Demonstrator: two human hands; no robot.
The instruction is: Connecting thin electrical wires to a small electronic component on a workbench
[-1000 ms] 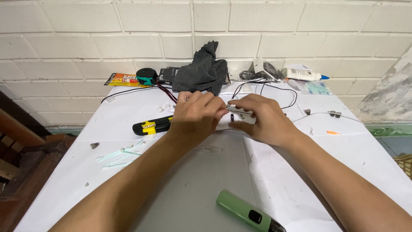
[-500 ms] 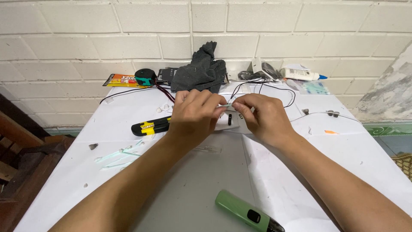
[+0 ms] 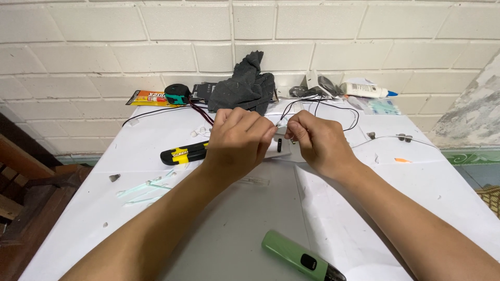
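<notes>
Left hand [image 3: 238, 139] and right hand [image 3: 316, 141] are pinching thin black wires [image 3: 285, 115] between closed fingertips above a small white part [image 3: 281, 148], possibly a casing, lying on the table [image 3: 416, 177]; a yellow-black utility knife [image 3: 183, 153] is lying left, a green device [image 3: 299, 256] nearer.

White part [image 3: 284, 148] mostly hidden behind both hands, green device [image 3: 299, 257] cut by bottom edge (dark end), pinched wire ends too small to tell

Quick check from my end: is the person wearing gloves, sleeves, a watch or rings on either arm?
Nothing worn shows. The left hand and right hand are bare, with no gloves and no rings visible on the fingers. Both forearms are uncovered to the frame edge: no sleeves, watch, strap or markings in view.
</notes>
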